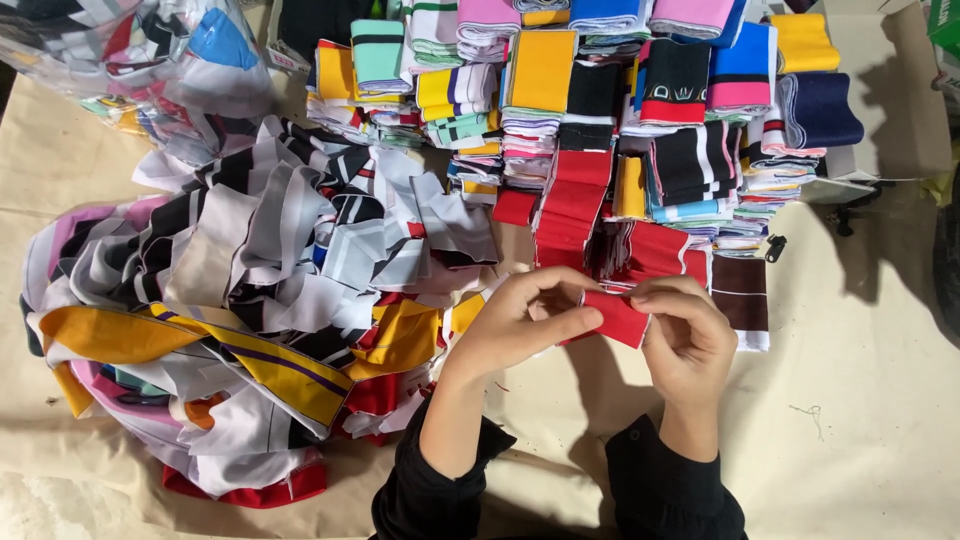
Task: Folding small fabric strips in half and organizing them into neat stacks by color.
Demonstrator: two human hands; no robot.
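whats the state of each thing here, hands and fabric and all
left hand: pinching the red fabric piece
right hand: pinching the same piece
red fabric piece: folded, held off the table
loose fabric heap: tangled, unfolded
folded stacks: neat, sorted in rows
brown piece: flat on the table

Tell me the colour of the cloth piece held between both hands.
Plain red cloth piece, seen best in the head view.

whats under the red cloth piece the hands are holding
The red cloth piece, pinched between the left hand and right hand, hangs over tan paper covering the surface. Whatever lies directly beneath is hidden by the cloth and fingers.
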